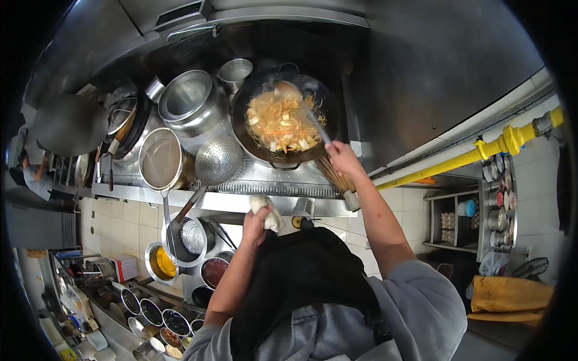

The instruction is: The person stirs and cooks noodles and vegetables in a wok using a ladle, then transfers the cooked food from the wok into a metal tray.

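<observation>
My right hand [343, 159] is closed around the handle of a metal ladle [315, 124]. The ladle's bowl, slightly blurred, lies in the food at the back of a large black wok [241, 129]. Stir-fried noodles [283, 123] with orange shreds and pale pieces fill the wok's middle. My left hand [256, 222] grips a folded whitish cloth [267, 213] in front of the stove edge, apart from the wok. A bamboo wok brush [336, 180] lies just below my right hand.
Left of the wok are a perforated skimmer [218, 160], a fine strainer [161, 159] and a big metal pot [208, 117]. Sauce containers [176, 323] stand at lower left. A yellow pipe [457, 159] runs along the right wall. Another person [37, 178] is at far left.
</observation>
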{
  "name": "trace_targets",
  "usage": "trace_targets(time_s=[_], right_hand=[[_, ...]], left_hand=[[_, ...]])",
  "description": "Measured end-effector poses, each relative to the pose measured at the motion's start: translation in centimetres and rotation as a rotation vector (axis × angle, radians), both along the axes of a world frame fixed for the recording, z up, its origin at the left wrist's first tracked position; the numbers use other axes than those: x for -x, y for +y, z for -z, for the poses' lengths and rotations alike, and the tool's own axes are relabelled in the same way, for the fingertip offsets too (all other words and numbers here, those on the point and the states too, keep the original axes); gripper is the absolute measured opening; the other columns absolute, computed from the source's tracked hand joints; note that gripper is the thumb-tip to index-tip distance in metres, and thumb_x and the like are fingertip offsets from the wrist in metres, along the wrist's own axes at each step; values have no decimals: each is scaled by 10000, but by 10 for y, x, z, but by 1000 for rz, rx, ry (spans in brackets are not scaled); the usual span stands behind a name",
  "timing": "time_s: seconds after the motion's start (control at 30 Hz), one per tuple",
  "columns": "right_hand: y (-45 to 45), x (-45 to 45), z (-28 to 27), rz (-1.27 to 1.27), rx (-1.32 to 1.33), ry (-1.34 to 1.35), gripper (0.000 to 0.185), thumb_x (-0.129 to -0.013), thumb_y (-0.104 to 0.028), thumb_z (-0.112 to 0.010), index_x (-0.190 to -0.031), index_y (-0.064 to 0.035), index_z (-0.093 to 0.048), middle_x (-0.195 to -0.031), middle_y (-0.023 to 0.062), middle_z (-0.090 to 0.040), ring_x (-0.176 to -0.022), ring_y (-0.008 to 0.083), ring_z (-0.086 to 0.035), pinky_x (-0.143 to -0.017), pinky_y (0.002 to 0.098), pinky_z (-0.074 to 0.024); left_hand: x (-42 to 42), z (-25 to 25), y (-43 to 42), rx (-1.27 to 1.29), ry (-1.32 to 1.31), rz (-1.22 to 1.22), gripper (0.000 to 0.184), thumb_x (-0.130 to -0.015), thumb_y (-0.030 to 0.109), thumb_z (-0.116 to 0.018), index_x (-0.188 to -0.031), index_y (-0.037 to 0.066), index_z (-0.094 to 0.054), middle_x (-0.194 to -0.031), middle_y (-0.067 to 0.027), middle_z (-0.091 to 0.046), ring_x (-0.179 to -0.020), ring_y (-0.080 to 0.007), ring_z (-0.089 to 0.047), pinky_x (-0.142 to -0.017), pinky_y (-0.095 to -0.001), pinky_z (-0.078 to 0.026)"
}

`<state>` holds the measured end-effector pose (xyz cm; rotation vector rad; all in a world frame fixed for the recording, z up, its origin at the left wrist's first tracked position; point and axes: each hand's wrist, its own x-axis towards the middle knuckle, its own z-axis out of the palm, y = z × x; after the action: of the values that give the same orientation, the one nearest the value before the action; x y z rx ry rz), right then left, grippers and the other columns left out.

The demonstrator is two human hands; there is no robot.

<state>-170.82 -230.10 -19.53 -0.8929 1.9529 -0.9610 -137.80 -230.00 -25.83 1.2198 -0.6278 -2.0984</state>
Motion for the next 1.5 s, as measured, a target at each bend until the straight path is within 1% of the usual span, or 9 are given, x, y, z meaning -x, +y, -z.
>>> trace_targets(time_s=[0.23, 0.33, 0.53, 0.67, 0.8, 1.0, 1.2, 1.43, 1.5], right_hand=[[-54, 13, 71, 89, 114, 611, 371, -953, -328, -506, -922, 29, -601, -724, 242, -650, -578, 373, -653, -549, 459, -533], [-31, -42, 16, 48, -187, 159, 341, -951, -314, -516, -933, 15, -601, -749, 234, -661, -570, 389, -645, -556, 461, -521], [-12, -4, 33, 47, 14, 545, 331, -948, -285, -521, -1009, 28, -604, -838, 293, -643, -822, 495, -611, -739, 535, -501], [-16, -7, 58, 81, 37, 541, 331, -951, -298, -514, -975, 18, -610, -853, 308, -631, -878, 495, -597, -771, 529, -500], [10, -38, 7, -15, -201, 139, 356, -962, -351, -531, -937, -5, -608, -663, 180, -628, -510, 292, -619, -491, 395, -500], [-35, 19, 14, 15, 43, 513, 379, -962, -332, -498, -914, 29, -602, -746, 242, -657, -531, 358, -642, -521, 434, -531], [-84, -13, 32, -8, -110, 250, 369, -960, -305, -489, -952, 47, -600, -700, 225, -640, -526, 339, -649, -530, 436, -549], [-42, 10, 9, -265, -4, 432, 376, -961, -319, -506, -947, 43, -607, -689, 223, -640, -542, 326, -655, -610, 444, -541], [-47, 10, 0, -24, -55, 434, 377, -964, -318, -500, -938, 40, -616, -713, 232, -649, -557, 333, -661, -621, 443, -545]], left_hand=[[-1, 5, -9, 31, -4, 38, 364, -819, 106, -688, -1122, -42, -552, -971, -96, -625, -844, -204, -628, -752, -345, -511], [1, 11, -12, -19, -19, 29, 366, -812, 98, -680, -1122, -45, -547, -963, -100, -621, -843, -207, -625, -746, -345, -507], [-3, 19, -7, -23, 14, 68, 389, -811, 91, -668, -1147, -44, -527, -979, -107, -618, -865, -213, -624, -770, -346, -512], [-4, 21, -2, -2, -14, 70, 389, -818, 108, -669, -1140, -51, -519, -972, -109, -613, -839, -231, -629, -731, -374, -527], [-3, 18, 1, 4, 10, 70, 373, -829, 107, -665, -1143, -39, -529, -980, -103, -613, -839, -225, -628, -741, -372, -533], [7, 21, -8, -18, -23, 18, 395, -855, 145, -653, -1176, -43, -518, -1002, -98, -605, -856, -231, -630, -742, -383, -536], [55, 0, -49, -10, -22, -29, 346, -886, 225, -643, -1140, 5, -557, -985, -103, -624, -837, -237, -649, -712, -415, -536], [88, -1, -75, -143, 64, 76, 345, -973, 367, -529, -1208, 114, -520, -1074, -84, -641, -926, -267, -654, -776, -495, -518], [93, 3, -77, -169, 52, 73, 365, -976, 366, -522, -1233, 108, -505, -1088, -89, -643, -942, -268, -656, -782, -498, -530]])
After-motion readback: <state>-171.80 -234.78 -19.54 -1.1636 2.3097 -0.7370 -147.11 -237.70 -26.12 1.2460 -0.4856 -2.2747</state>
